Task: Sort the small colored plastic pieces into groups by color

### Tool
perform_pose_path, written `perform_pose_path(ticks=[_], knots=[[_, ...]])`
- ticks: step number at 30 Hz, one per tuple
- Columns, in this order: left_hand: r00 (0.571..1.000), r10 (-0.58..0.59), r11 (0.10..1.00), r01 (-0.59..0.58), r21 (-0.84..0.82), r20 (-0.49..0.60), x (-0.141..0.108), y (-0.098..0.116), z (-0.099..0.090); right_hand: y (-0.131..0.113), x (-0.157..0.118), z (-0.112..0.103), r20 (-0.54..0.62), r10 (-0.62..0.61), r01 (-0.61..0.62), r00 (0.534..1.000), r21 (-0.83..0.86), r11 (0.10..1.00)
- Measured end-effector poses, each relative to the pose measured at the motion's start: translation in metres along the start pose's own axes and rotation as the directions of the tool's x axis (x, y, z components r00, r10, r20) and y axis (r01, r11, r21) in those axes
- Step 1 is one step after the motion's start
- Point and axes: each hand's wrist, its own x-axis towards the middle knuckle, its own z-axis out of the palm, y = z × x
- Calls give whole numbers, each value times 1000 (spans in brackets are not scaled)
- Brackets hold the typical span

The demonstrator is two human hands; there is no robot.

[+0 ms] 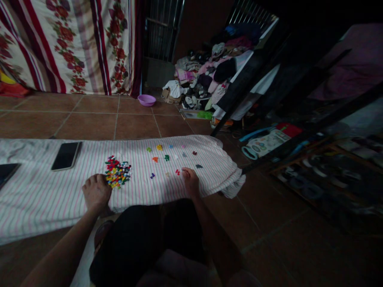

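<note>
A pile of small multicoloured pieces [117, 173] lies on a striped cloth [140, 195]. Against the pile's left side rests my left hand [97, 190], palm down with fingers curled under; whatever they may hold is hidden. My right hand [190, 181] is closed in a pinch just right of a few red pieces [177, 172]; between its fingertips I cannot make anything out. Sorted by colour, little groups spread beyond it: yellow pieces [159, 147], dark green pieces [166, 158], orange pieces [154, 159], blue-purple pieces [152, 175] and grey pieces [199, 166].
A phone [66, 156] lies left of the pile, and a second dark device [7, 173] at the left edge. On the tiled floor behind stand a purple basin [146, 100] and a heap of clothes [209, 75]. A dark rack [311, 159] is at right.
</note>
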Motion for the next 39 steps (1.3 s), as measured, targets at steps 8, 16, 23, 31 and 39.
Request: perform_pose_path(ticks=[8, 16, 23, 31, 39], knots=[[1000, -4, 1000, 4, -25, -14, 0, 0, 0, 50, 26, -29, -184, 214, -238, 959, -120, 964], [999, 12, 1000, -13, -16, -38, 1, -3, 7, 73, 41, -35, -175, 180, -221, 968, -258, 941], [999, 14, 1000, -14, 0, -34, 1, -4, 7, 82, 46, -31, -168, 155, -205, 974, -342, 917], [999, 18, 1000, -17, 22, -39, 2, -4, 9, 90, 47, -29, -180, 107, -161, 978, -323, 933], [999, 14, 1000, -13, 20, -44, 2, -5, 11, 100, 36, -27, -88, -18, -8, 996, -289, 957]])
